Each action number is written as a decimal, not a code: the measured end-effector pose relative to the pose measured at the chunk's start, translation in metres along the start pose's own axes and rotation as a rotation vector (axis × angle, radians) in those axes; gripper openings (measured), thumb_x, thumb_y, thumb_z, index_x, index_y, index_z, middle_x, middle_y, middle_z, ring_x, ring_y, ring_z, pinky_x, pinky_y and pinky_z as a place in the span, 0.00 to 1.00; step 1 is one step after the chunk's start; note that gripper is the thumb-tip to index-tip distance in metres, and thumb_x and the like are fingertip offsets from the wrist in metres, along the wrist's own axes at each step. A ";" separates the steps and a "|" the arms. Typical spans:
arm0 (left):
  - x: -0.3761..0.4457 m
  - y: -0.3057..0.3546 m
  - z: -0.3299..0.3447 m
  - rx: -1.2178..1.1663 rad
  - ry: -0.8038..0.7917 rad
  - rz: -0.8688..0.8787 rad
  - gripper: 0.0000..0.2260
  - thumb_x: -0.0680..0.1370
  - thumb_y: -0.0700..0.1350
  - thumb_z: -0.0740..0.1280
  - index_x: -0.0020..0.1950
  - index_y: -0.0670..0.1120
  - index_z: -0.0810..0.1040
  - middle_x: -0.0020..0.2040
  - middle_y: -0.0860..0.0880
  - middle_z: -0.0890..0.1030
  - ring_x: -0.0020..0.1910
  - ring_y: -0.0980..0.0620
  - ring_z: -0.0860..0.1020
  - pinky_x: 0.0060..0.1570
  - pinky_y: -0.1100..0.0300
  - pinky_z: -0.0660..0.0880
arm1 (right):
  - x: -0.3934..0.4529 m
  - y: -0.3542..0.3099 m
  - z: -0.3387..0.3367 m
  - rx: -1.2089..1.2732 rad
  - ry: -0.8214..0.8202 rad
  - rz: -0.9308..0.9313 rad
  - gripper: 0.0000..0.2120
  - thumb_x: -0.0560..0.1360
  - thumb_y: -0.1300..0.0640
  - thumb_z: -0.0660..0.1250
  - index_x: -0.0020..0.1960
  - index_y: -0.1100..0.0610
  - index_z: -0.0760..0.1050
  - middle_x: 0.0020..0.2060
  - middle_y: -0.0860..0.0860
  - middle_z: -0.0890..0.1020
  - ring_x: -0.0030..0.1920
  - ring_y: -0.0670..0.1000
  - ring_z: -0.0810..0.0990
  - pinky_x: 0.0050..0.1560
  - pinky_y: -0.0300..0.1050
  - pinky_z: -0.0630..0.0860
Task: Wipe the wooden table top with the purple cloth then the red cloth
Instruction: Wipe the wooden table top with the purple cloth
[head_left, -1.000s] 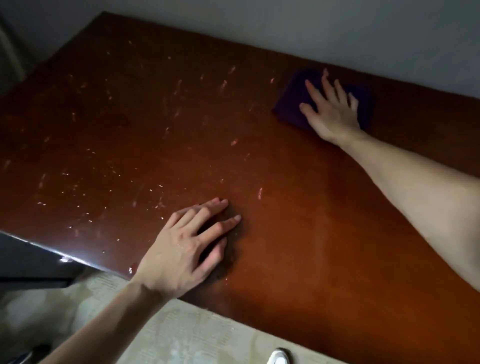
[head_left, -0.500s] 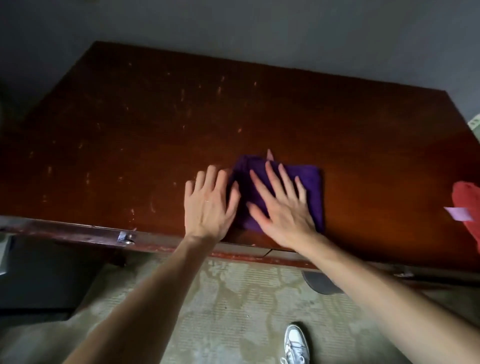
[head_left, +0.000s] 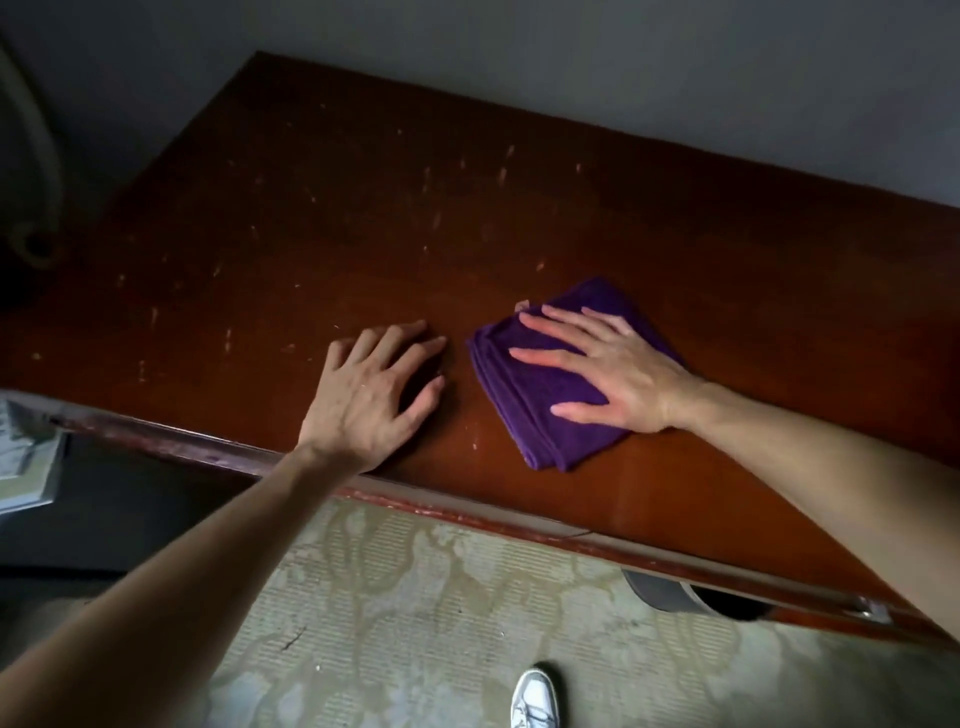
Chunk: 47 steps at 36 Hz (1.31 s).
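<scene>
Purple cloth, folded, lies near the front edge of the wooden table top under the flat, splayed right hand, the left hand open and empty beside it; first wipe underway, pale flecks farther back probably next.

A plain grey wall runs behind — dim, shadowed light throughout. Below lies a worn beige patterned carpet; a pale curved pipe stands at far left.
</scene>
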<state>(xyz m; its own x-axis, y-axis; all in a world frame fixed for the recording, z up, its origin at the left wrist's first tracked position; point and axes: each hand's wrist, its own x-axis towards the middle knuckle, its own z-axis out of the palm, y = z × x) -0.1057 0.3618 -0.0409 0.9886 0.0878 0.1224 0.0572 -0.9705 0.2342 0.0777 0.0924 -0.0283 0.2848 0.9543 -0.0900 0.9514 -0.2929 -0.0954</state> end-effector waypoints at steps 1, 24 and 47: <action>0.000 0.000 -0.001 -0.007 0.000 -0.007 0.24 0.82 0.62 0.52 0.74 0.55 0.71 0.74 0.53 0.70 0.68 0.48 0.70 0.62 0.48 0.64 | 0.007 0.011 -0.002 -0.003 -0.005 -0.008 0.33 0.80 0.32 0.55 0.82 0.39 0.53 0.84 0.44 0.48 0.83 0.49 0.45 0.81 0.59 0.49; 0.001 0.005 -0.008 -0.125 -0.051 -0.045 0.22 0.81 0.59 0.57 0.74 0.57 0.72 0.76 0.57 0.69 0.74 0.56 0.67 0.65 0.53 0.65 | 0.170 0.214 -0.049 0.056 0.056 0.516 0.30 0.82 0.30 0.47 0.81 0.35 0.50 0.83 0.46 0.51 0.83 0.51 0.48 0.78 0.58 0.47; 0.001 0.000 -0.006 -0.181 0.020 -0.027 0.28 0.81 0.63 0.52 0.74 0.49 0.70 0.71 0.51 0.72 0.66 0.49 0.71 0.65 0.49 0.61 | 0.123 0.014 -0.009 0.075 0.131 0.800 0.37 0.79 0.27 0.43 0.83 0.41 0.46 0.84 0.50 0.47 0.83 0.55 0.45 0.80 0.59 0.44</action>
<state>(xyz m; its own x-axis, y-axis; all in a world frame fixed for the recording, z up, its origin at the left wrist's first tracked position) -0.1056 0.3630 -0.0347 0.9839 0.1196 0.1326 0.0560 -0.9118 0.4068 0.1272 0.2063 -0.0323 0.8908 0.4524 -0.0425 0.4452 -0.8876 -0.1181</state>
